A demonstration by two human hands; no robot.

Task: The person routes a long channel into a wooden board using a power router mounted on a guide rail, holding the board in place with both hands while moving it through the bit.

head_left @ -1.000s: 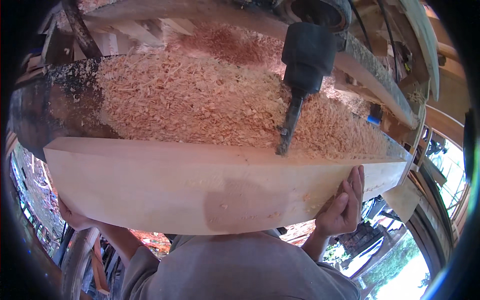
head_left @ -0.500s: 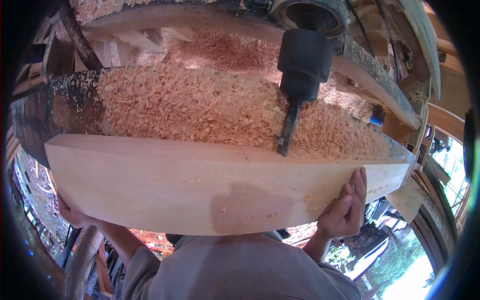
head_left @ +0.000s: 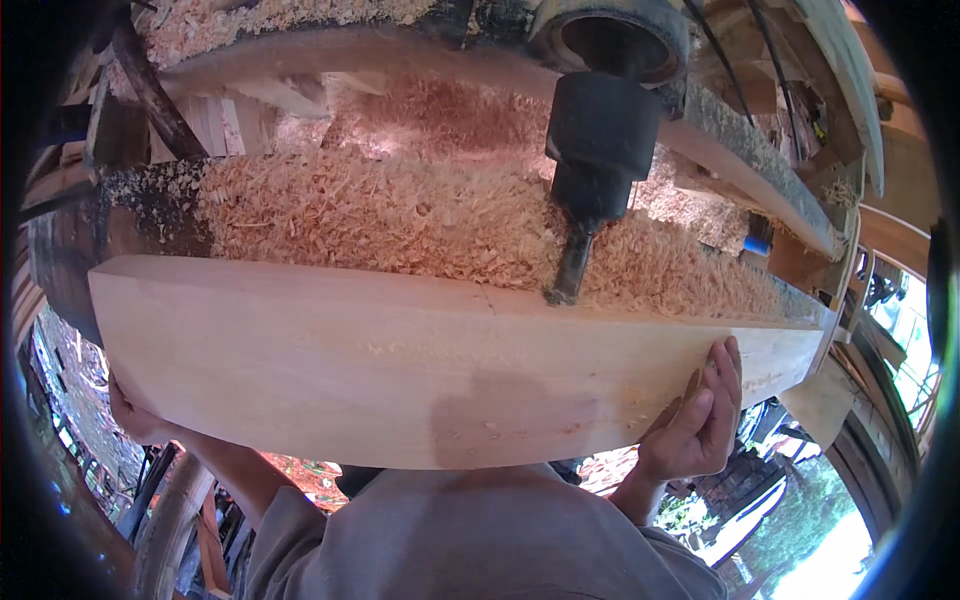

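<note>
A long, thick pale wooden board (head_left: 290, 350) lies across the front of a machine table, its broad face toward me. My left hand (head_left: 140, 412) holds its lower left end, with its fingers mostly hidden behind the wood. Against the lower right part of the board, my right hand (head_left: 700, 420) presses with fingers pointing upward along the face and thumb bent in. A dark drill bit (head_left: 573, 262) hangs from a black chuck (head_left: 603, 130), its tip at the board's upper edge. Whether the tip touches the wood, I cannot tell.
Reddish wood shavings (head_left: 400, 215) lie thick over the table behind the board. The machine's round housing (head_left: 610, 35) is above the chuck. Curved timber (head_left: 370, 50) stretches across the back, and a dark bar (head_left: 155, 90) leans at the far left.
The chuck and bit appear slightly lower and farther left, and less of the bit shows. The board's left end sits a little higher in view. Both hands keep their places on the board.
</note>
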